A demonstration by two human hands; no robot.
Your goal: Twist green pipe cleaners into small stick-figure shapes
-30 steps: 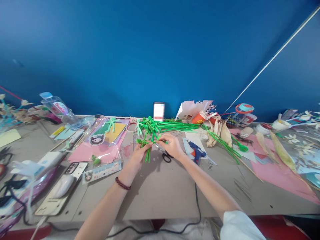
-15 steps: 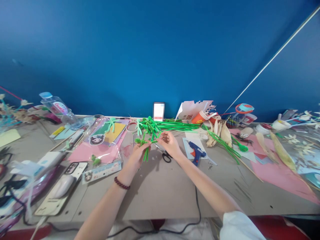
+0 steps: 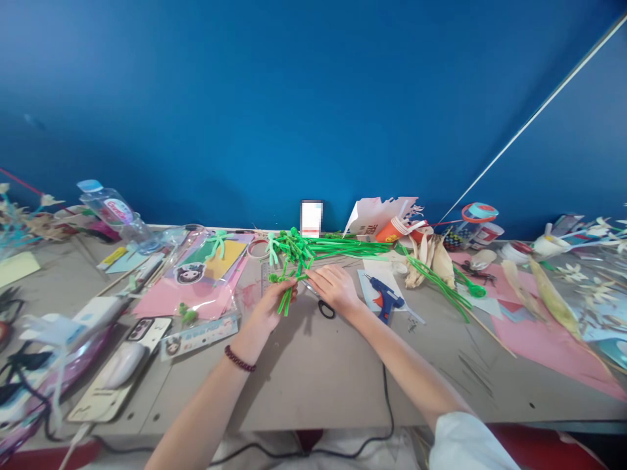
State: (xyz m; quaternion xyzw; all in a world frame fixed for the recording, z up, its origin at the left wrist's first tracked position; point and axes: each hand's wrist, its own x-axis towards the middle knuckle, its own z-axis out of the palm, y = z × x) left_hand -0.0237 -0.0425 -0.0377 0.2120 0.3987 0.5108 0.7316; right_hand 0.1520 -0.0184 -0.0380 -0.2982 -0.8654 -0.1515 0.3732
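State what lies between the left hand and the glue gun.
The head view shows the scissors and the right hand between the left hand and the glue gun.

It's vivid green stems in your left hand, dark-red bracelet on that wrist, blue glue gun beside your right hand, deep blue wall beyond both!

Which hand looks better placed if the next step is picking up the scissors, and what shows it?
Probably the right hand: it is right beside the scissors, while the left hand, farther from them, grips the green stems.
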